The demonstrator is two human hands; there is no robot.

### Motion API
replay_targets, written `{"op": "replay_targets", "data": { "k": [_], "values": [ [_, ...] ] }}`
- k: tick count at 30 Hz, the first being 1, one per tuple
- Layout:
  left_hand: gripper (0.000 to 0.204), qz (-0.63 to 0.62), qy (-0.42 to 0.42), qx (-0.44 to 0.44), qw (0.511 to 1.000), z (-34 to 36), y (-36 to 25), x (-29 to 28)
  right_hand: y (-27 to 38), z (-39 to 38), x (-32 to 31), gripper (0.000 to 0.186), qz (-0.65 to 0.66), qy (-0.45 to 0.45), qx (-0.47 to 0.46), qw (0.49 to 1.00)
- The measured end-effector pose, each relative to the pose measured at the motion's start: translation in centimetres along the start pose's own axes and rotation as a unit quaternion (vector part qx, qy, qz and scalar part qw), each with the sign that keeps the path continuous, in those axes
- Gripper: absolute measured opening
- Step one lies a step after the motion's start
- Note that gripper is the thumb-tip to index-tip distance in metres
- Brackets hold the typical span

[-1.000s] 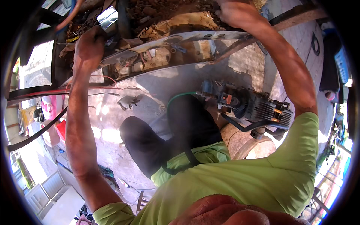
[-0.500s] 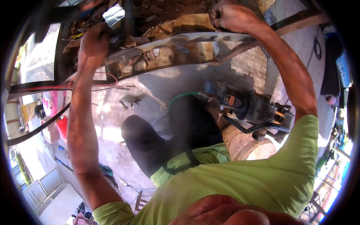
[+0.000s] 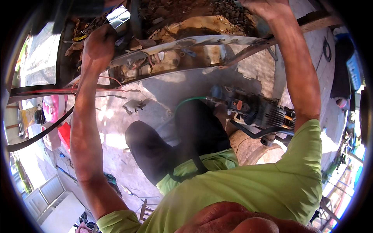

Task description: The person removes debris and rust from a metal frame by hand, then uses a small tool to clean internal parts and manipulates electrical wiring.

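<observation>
My left hand is closed in a fist at the near left edge of a cluttered workbench; whatever it may grip is hidden under the fingers. A shiny silver piece lies just beyond it. My right hand reaches over the far right of the bench, its fingers cut off by the upper picture edge. Between the hands lie many small dark metal bits and a tan, worn surface. A pale metal rail with holes runs along the bench's near side.
Right of my knees stands a dark motor-like machine with cooling fins, a green hose and a black handle. Below the rail is a shelf holding parts. Red wires and a black strap cross at left.
My right hand has moved farther away and to the right, partly out of the picture, uncovering more metal bits. My left hand stays nearly where it was.
</observation>
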State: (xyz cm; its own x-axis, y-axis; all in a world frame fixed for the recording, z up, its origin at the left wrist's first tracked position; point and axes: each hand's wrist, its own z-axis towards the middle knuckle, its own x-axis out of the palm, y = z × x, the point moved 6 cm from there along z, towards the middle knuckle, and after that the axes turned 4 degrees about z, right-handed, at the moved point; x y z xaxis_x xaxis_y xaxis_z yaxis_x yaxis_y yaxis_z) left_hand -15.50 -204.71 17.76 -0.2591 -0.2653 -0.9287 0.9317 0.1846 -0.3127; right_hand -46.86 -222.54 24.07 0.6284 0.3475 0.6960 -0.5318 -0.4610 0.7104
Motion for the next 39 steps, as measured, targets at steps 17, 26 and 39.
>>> {"op": "replay_targets", "data": {
  "k": [17, 26, 39],
  "values": [
    [0.021, -0.023, -0.012, -0.003, 1.000, -0.4, 0.6, -0.5, -4.5, 3.3, -0.7, 0.014, -0.424, -0.011, -0.006, 0.906],
    [0.020, -0.024, 0.000, 0.001, 1.000, 0.0, -0.2, 0.2, -11.4, 2.9, 2.4, 0.046, -0.811, 0.180, -0.051, 0.554],
    [0.020, -0.018, 0.001, -0.018, 1.000, -0.4, 0.1, -0.3, -5.5, 5.1, -0.2, 0.033, -0.817, -0.009, -0.140, 0.559]
  ]
}}
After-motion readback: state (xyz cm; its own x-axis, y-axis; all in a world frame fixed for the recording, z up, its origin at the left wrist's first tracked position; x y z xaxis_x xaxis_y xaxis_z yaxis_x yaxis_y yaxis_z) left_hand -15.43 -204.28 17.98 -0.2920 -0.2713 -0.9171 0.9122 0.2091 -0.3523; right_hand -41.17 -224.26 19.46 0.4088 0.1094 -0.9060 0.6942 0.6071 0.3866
